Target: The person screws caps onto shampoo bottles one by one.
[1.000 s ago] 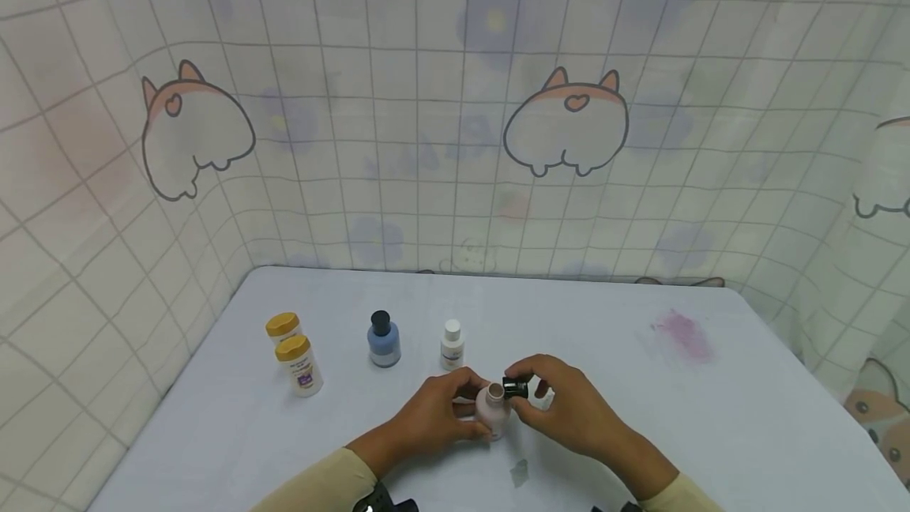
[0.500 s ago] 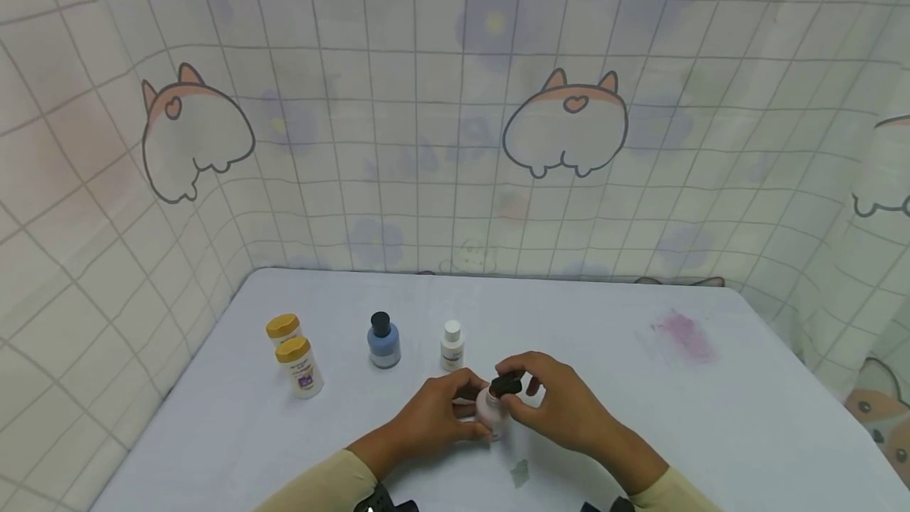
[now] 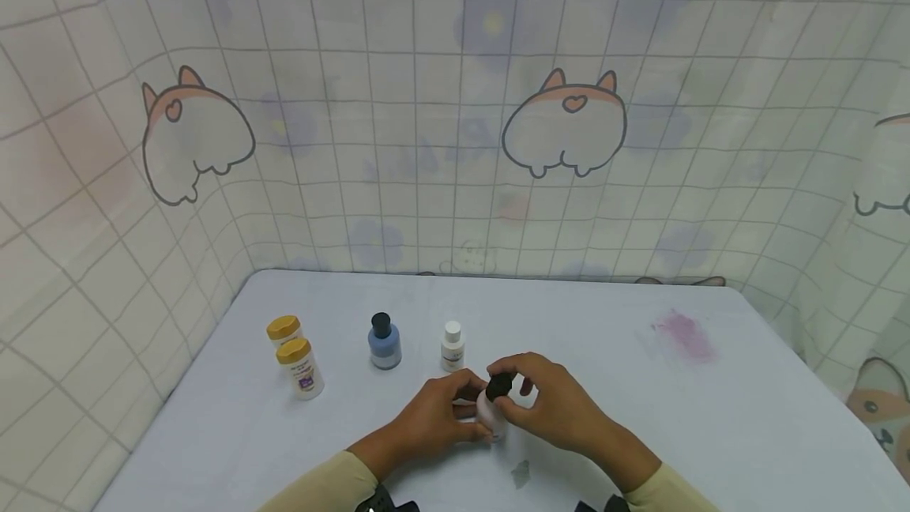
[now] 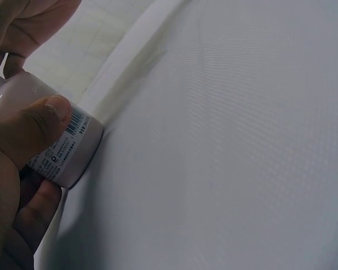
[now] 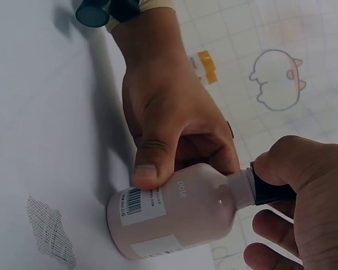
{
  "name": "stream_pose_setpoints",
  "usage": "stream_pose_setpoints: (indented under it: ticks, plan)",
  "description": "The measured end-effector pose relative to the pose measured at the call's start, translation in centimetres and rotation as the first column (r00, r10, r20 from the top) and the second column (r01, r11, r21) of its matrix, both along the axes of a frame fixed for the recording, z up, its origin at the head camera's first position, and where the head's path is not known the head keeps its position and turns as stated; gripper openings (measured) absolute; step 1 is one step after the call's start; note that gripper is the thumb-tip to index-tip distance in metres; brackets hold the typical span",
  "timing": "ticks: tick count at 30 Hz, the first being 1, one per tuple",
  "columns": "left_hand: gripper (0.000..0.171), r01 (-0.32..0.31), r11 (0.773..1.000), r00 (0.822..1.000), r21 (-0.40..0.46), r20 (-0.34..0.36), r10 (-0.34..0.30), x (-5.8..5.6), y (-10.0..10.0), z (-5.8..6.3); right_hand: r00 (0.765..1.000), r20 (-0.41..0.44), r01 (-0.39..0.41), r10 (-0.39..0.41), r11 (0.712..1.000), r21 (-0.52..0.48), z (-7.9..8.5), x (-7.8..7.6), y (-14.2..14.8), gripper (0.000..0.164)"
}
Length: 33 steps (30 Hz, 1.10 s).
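Observation:
A pale pink bottle [image 5: 200, 202] with a white barcode label stands upright on the white table. My left hand [image 3: 434, 415] grips its body from the left, thumb over the label in the left wrist view. At the top, my right hand [image 3: 550, 401] pinches a black cap [image 3: 499, 385] between thumb and fingers. The cap sits on the bottle's neck [image 5: 242, 188]; whether its thread has caught cannot be told.
Behind the hands stands a small white bottle [image 3: 452, 348]. Left of it are a blue bottle [image 3: 385, 344] with a black cap and two white jars [image 3: 304, 376] with yellow lids. A pink stain [image 3: 684, 336] marks the table's right side.
My right hand has moved left with the black cap, from beside the bottle's open mouth onto its neck, and the cap has turned more upright. The left hand keeps its grip on the bottle.

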<state>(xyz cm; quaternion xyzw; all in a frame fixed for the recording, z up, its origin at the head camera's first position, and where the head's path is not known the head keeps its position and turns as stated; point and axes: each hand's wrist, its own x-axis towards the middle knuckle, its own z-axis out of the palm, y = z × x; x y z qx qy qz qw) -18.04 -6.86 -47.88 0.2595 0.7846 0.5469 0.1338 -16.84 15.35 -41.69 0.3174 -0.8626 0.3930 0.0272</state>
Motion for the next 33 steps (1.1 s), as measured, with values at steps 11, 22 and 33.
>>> stream_pose_setpoints:
  ticks: [11,22,33]
  plan:
    - [0.053,-0.011,1.000,1.000,-0.012,-0.011,0.011,-0.1,0.1,-0.1,1.000,0.013,-0.014,0.014,1.000,0.003,0.1,0.1,-0.2,0.039]
    - [0.052,-0.016,1.000,1.000,-0.007,0.009,0.016,0.0,0.0,0.1,0.999,0.034,-0.017,0.017,1.000,0.020,-0.3,0.1,-0.1,0.036]
    - [0.050,-0.005,1.000,1.000,0.007,0.000,0.005,0.0,0.0,0.0,0.999,-0.021,-0.042,0.041,0.999,-0.032,-1.0,0.0,0.4,0.050]
